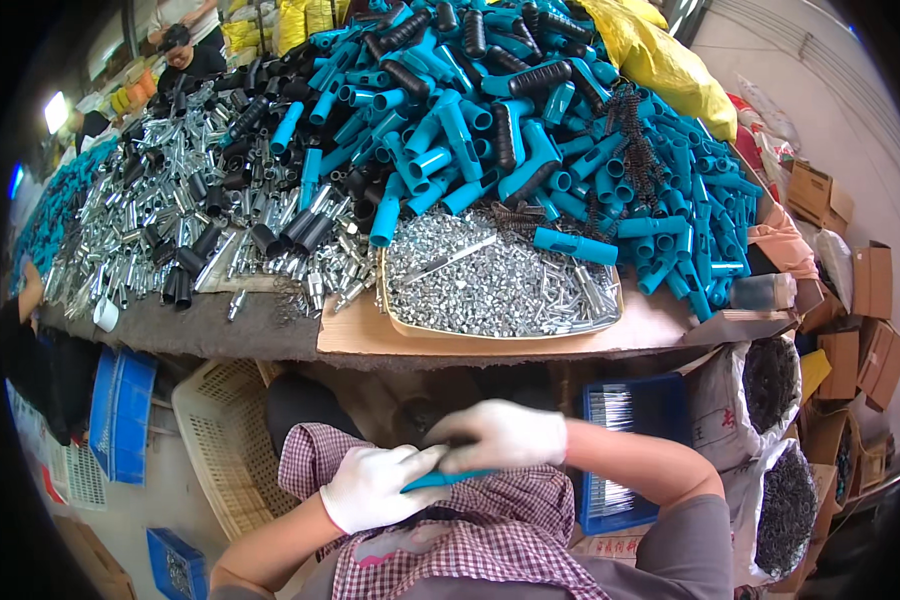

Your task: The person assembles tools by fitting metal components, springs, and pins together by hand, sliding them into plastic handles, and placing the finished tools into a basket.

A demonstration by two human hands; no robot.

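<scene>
Above my checked apron, my left hand in a white glove is closed around a teal plastic handle, most of it covered by the fingers. My right hand, also gloved and slightly blurred, meets the left hand just above the handle. Its fingers are curled in, hiding whatever they pinch. On the bench in front stands a shallow tray full of small metal parts. A metal rod lies across these parts, and a teal tube rests over the tray's far right edge.
Teal and black handles are heaped behind the tray, with metal sleeves to the left. A cream crate and blue bins stand below. At right are a blue tray of rods, sacks of springs and cartons.
</scene>
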